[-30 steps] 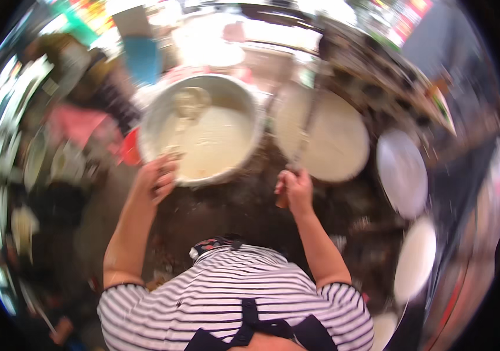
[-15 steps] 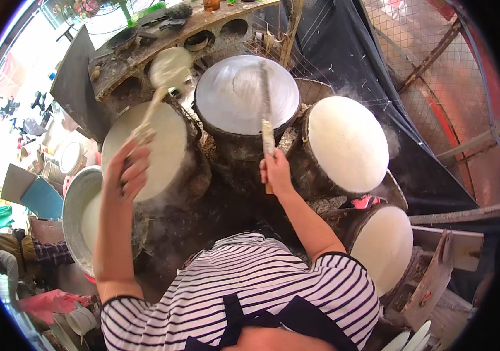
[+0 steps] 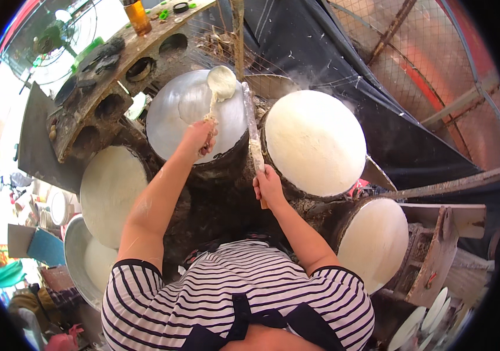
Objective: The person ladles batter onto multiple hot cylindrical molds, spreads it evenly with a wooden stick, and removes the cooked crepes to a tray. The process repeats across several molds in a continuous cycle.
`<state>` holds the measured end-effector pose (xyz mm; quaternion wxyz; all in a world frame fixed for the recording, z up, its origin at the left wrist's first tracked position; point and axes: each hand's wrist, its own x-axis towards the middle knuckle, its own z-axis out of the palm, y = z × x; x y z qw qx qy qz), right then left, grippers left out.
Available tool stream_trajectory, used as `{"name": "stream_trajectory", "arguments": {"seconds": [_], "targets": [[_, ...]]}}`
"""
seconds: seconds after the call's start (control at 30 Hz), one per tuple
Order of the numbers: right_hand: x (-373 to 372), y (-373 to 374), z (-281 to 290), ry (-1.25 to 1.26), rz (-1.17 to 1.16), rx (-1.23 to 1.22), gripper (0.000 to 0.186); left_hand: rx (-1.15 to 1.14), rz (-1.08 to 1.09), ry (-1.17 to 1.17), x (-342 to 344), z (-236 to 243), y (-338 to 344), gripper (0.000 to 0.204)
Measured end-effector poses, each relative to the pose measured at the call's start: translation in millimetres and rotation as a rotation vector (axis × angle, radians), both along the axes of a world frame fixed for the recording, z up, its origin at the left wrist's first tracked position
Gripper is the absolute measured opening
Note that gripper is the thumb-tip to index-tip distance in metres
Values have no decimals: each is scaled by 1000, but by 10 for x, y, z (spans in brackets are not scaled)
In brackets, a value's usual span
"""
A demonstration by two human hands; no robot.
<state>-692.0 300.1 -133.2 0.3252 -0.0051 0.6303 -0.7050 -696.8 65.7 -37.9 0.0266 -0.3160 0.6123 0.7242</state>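
Note:
My left hand (image 3: 202, 138) grips the batter-coated handle of a ladle (image 3: 221, 81), whose pale, filled bowl is over the far right part of a bare round metal griddle (image 3: 171, 120). Just to its right, my right hand (image 3: 266, 183) is closed on a long, batter-smeared flat scraper (image 3: 251, 123) with a wooden handle, lying along the griddle's right side. Right of that is a griddle covered with a white round layer (image 3: 314, 140); another pale-covered griddle (image 3: 112, 193) is at left, and a third (image 3: 373, 240) is at lower right.
A concrete shelf (image 3: 95, 105) with round holes, an amber bottle (image 3: 137, 16) and small items runs along the back left. A large metal pot (image 3: 77, 257) of pale liquid is at lower left. Black sheeting (image 3: 314, 52), mesh panels, boards (image 3: 443, 251) and white discs (image 3: 437, 310) are at right.
My left hand has swung right with the ladle, from over the left vessels to above the bare griddle. The view has turned, and my right hand still holds the scraper.

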Motion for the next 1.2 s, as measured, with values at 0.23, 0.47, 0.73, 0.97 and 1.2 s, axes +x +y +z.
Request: {"name": "stream_trajectory", "arguments": {"seconds": [0.23,0.47,0.73,0.97,1.2], "targets": [[189,-200,79,88,-77,67,16,-1129,-147,163,37,-985,-202,35],[255,-481,-62,160,-126,178,22,-1464,-227,9,255,-767,-335,48],[138,-717,4,222,-70,259,32,-1566,-166,-21,309,-792,-492,45],[59,-899,38,275,-34,273,38,-1562,-89,-65,247,-801,-508,46],[-43,-1143,63,334,8,347,41,-1387,35,-62,264,-831,-613,52]]}}
